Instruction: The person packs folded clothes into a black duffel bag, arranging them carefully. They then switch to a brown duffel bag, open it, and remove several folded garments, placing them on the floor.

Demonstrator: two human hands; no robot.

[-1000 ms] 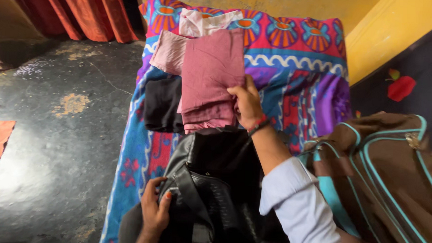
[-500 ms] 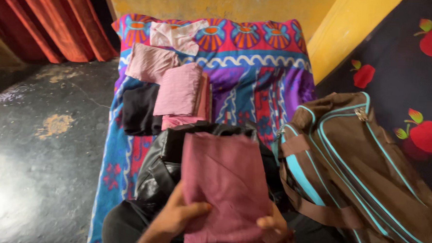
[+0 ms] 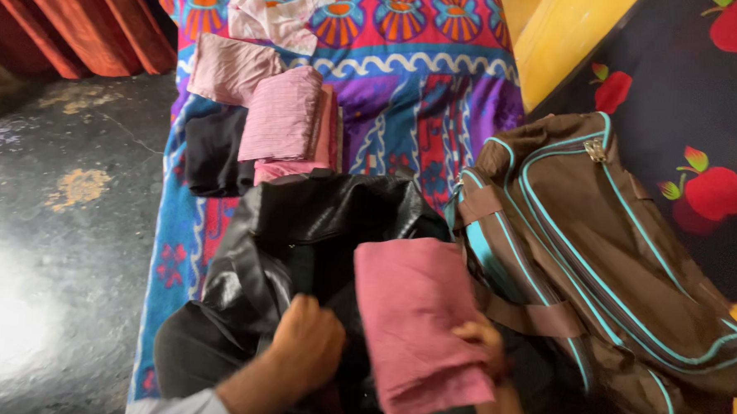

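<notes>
A black leather-like bag (image 3: 318, 221) lies open in front of me on a bright patterned bedspread (image 3: 422, 110). My right hand (image 3: 483, 340) grips a folded dark pink cloth (image 3: 417, 317) over the bag's opening. Close beside it, my left hand (image 3: 304, 349) clutches the bag's black edge. Further back on the bedspread lie folded clothes: a striped pink piece (image 3: 283, 116), a pale pink one (image 3: 225, 68), a black one (image 3: 213, 150) and a white one (image 3: 277, 17).
A brown backpack with teal trim (image 3: 598, 258) lies to the right of the black bag. Beyond it is a dark cloth with red fruit prints (image 3: 703, 139). Dark stone floor (image 3: 61, 218) runs along the left, with red curtains (image 3: 87, 21) at the back.
The dark pink cloth was lifted off the pile and brought down to the bag. My left hand let go of the cloth and took the bag's edge. The view tilted down.
</notes>
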